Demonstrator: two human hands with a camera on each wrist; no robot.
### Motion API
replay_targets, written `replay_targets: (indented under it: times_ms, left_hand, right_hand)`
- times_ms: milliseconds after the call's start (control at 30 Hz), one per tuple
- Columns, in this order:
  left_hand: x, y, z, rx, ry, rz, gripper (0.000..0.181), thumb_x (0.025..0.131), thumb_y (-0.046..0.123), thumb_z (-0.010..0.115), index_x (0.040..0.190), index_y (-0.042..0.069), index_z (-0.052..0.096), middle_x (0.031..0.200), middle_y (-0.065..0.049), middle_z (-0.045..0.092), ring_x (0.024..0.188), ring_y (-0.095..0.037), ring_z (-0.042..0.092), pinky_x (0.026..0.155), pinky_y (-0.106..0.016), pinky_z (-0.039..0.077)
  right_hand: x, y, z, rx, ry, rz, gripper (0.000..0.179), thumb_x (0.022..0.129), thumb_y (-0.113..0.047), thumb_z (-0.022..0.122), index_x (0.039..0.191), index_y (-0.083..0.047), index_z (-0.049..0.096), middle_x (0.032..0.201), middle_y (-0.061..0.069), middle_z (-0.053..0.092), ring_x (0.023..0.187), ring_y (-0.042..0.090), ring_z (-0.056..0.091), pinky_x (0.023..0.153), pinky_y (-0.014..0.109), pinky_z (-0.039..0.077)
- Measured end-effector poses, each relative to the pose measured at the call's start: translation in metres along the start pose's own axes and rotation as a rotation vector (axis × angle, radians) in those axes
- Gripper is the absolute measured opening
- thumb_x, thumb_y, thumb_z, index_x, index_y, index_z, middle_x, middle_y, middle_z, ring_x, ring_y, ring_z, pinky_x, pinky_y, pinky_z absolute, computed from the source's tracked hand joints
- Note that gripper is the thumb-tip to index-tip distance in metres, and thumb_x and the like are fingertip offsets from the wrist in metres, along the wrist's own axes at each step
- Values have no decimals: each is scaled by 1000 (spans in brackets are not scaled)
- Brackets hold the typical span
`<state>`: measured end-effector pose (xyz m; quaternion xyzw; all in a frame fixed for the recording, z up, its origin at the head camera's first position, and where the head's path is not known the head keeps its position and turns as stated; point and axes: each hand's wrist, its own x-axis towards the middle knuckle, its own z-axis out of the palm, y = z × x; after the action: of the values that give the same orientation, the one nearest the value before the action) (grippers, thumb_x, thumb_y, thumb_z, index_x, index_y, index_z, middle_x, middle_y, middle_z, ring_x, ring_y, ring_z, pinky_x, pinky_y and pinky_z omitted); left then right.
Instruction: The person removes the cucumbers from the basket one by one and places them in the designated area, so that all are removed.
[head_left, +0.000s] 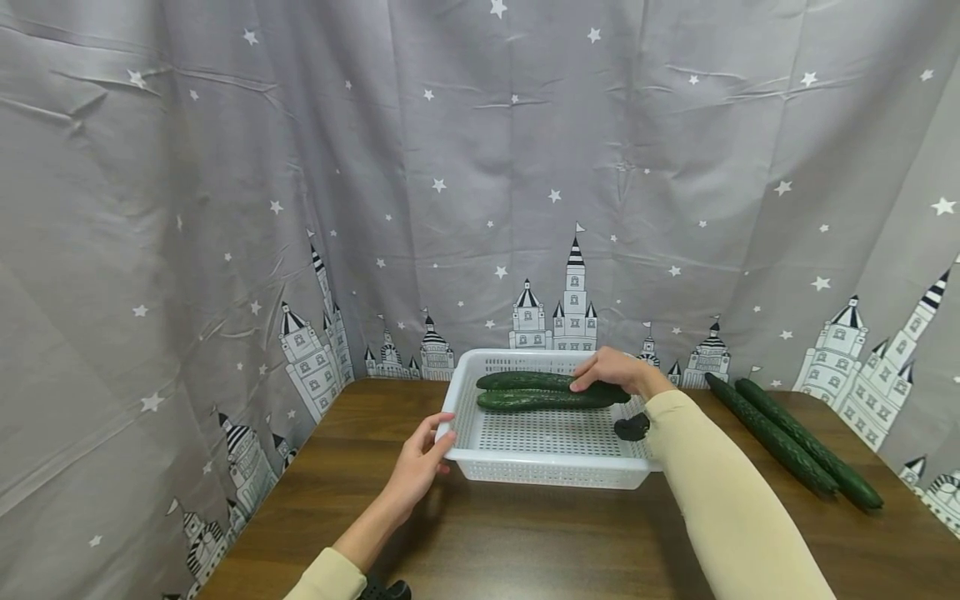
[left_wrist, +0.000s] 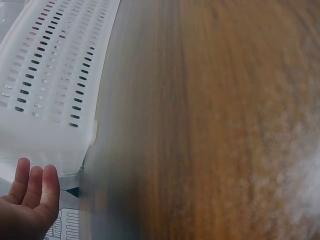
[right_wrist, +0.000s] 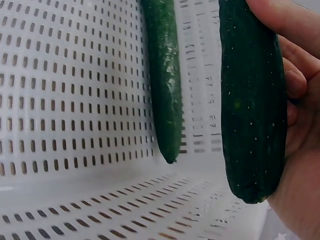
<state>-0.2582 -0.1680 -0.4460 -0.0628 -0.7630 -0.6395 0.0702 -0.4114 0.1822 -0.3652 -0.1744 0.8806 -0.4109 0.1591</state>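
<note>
A white perforated plastic basket (head_left: 555, 461) is in the middle of the head view. My left hand (head_left: 417, 457) grips its left edge; the left wrist view shows three fingertips (left_wrist: 50, 176) against the outside of a basket corner. Inside the basket, my right hand (head_left: 615, 369) holds a dark green cucumber (head_left: 525, 381), the farther of two. The right wrist view shows the thumb and fingers around this held cucumber (right_wrist: 252, 110), near one end. Beside it, a second cucumber (head_left: 536, 401) lies lengthwise in the basket, apart from the hand.
Two more cucumbers, a nearer one (head_left: 772, 433) and an outer one (head_left: 813, 446), lie side by side on the brown wooden table (head_left: 540, 533), right of the basket. A grey curtain (head_left: 465, 167) with stars and castles hangs behind the table.
</note>
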Motion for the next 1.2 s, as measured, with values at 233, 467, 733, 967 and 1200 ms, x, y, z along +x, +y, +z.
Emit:
replay_targets:
  times_ms: [233, 467, 733, 967, 1200]
  left_hand:
    - [0, -1, 0, -3, 4, -8, 35, 102, 21, 60, 136, 14, 56, 109, -23, 62, 86, -17, 60, 72, -41, 56]
    - [0, 0, -1, -8, -2, -5, 36, 102, 23, 60, 136, 16, 55, 109, -22, 62, 87, -18, 59, 74, -42, 55]
    - [0, 0, 0, -18, -3, -9, 35, 102, 22, 60, 136, 16, 55, 111, -24, 61, 87, -18, 59, 73, -40, 55]
    - [1, 1, 0, -14, 5, -17, 35, 102, 22, 60, 136, 16, 56, 110, -20, 62, 87, -18, 59, 74, -41, 55]
    - [0, 1, 1, 3, 4, -19, 36, 102, 23, 60, 138, 17, 54, 112, -19, 62, 89, -18, 59, 74, -42, 55]
  right_hand:
    - [-9, 1, -12, 22, 7, -11, 50, 86, -23, 79, 128, 1, 66, 147, 26, 50, 133, 38, 51, 96, 34, 54]
    - [-17, 7, -25, 55, 33, -25, 49, 88, -21, 77, 129, 3, 65, 138, 25, 58, 103, 22, 69, 84, 30, 56]
    - [-28, 16, -42, 89, 73, -10, 56, 89, -23, 76, 134, 5, 60, 135, 27, 60, 94, 15, 71, 82, 32, 58]
    - [-37, 29, -54, 69, 119, 0, 55, 89, -26, 76, 133, 4, 61, 137, 30, 57, 90, 15, 70, 78, 32, 58]
    - [-50, 39, -63, 17, 173, 11, 58, 91, -30, 73, 135, 5, 59, 142, 30, 53, 108, 28, 67, 88, 38, 57]
